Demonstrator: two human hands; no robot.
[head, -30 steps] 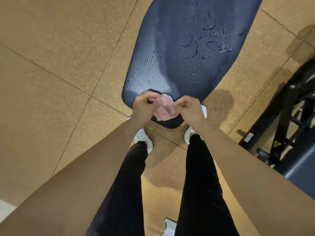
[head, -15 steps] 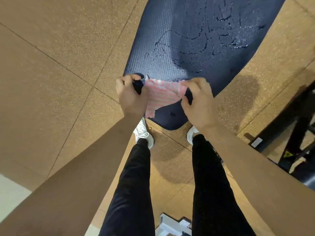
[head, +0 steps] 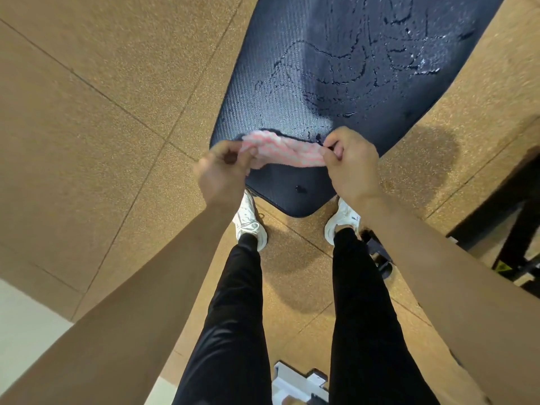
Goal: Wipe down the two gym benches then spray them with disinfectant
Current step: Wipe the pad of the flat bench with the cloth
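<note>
Over near edge of bench [head: 306, 83], left hand [head: 219, 173] and right hand [head: 350, 168] pinch cloth [head: 283, 152].

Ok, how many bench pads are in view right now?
1. The dark blue bench pad lies straight ahead, beaded with liquid, its near end below the pink cloth. A second may be hidden: only a black frame shows at the right edge.

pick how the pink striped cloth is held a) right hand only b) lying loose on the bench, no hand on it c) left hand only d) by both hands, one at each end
d: the left hand and right hand each pinch one end of the cloth over the near end of the bench pad.
</note>
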